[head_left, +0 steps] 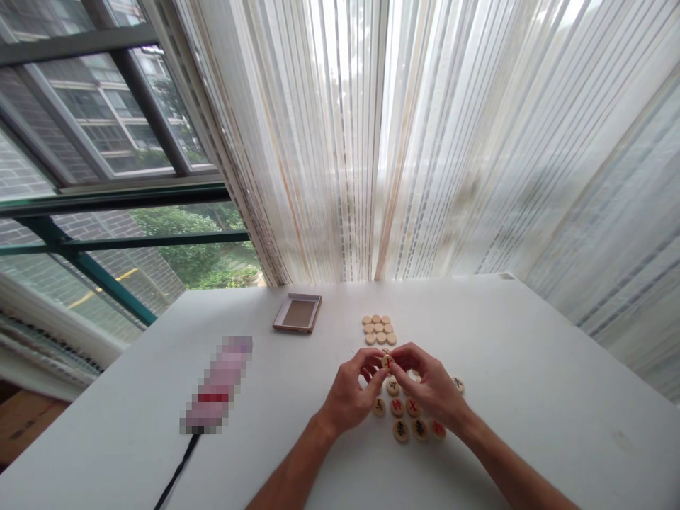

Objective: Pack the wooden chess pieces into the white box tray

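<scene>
Both hands meet over the white table [531, 368], pinching one round wooden game piece [387, 362] with a red mark on its face. My left hand [351, 392] grips it from the left with curled fingers. My right hand [431, 386] grips it from the right. Under and in front of the hands lie several face-up pieces [410, 418] with red or black marks. Just beyond the hands sits a tight cluster of several blank-side-up pieces [379, 329].
A small open box [297, 313] with a pinkish rim lies at the back left of the table. A blurred pink object [219, 382] with a black cable [178, 471] lies at the left. Striped sheer curtains [425, 142] hang behind the table; a window [106, 163] is at the left.
</scene>
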`<state>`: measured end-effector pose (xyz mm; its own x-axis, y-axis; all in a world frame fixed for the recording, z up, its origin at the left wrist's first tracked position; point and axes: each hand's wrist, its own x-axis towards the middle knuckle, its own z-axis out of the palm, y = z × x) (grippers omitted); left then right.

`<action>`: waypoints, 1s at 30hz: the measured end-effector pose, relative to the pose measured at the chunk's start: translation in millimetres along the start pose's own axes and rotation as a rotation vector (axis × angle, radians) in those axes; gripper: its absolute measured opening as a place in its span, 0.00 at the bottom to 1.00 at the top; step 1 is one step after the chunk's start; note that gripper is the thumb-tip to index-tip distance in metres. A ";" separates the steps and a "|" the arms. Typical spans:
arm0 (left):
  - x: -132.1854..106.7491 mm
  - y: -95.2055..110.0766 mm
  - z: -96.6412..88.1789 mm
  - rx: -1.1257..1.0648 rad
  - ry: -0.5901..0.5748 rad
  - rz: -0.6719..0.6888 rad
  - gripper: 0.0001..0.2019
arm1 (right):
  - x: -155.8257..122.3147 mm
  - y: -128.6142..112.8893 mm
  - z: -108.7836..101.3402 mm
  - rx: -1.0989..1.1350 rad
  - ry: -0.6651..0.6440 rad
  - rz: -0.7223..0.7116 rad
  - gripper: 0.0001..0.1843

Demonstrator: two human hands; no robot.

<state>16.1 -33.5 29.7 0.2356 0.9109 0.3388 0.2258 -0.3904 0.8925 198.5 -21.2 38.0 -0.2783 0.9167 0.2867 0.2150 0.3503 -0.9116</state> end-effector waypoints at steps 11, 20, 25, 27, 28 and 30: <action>-1.0 0.7 0.4 0.037 -0.028 0.047 0.11 | -2.0 3.8 -2.5 -0.089 0.030 -0.004 0.11; -2.1 -2.0 1.0 0.075 -0.011 0.083 0.11 | -0.6 -3.8 -0.4 -0.100 0.031 0.006 0.10; -3.3 -2.6 1.1 0.148 -0.033 0.115 0.11 | -2.0 -3.4 -1.4 -0.105 0.023 0.012 0.09; -3.6 -3.5 1.0 0.157 -0.031 0.112 0.11 | -2.2 -2.4 -1.7 -0.107 0.011 0.009 0.08; -3.7 -3.9 0.9 0.158 -0.027 0.110 0.11 | -2.2 -2.1 -1.7 -0.106 0.005 0.007 0.08; -3.8 -4.3 0.7 0.156 -0.019 0.107 0.11 | -1.8 -1.8 -1.3 -0.106 -0.001 -0.004 0.08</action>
<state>15.0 -35.3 24.4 0.2833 0.8609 0.4226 0.3417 -0.5024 0.7943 199.8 -23.2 39.5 -0.2803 0.9151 0.2898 0.3117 0.3724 -0.8742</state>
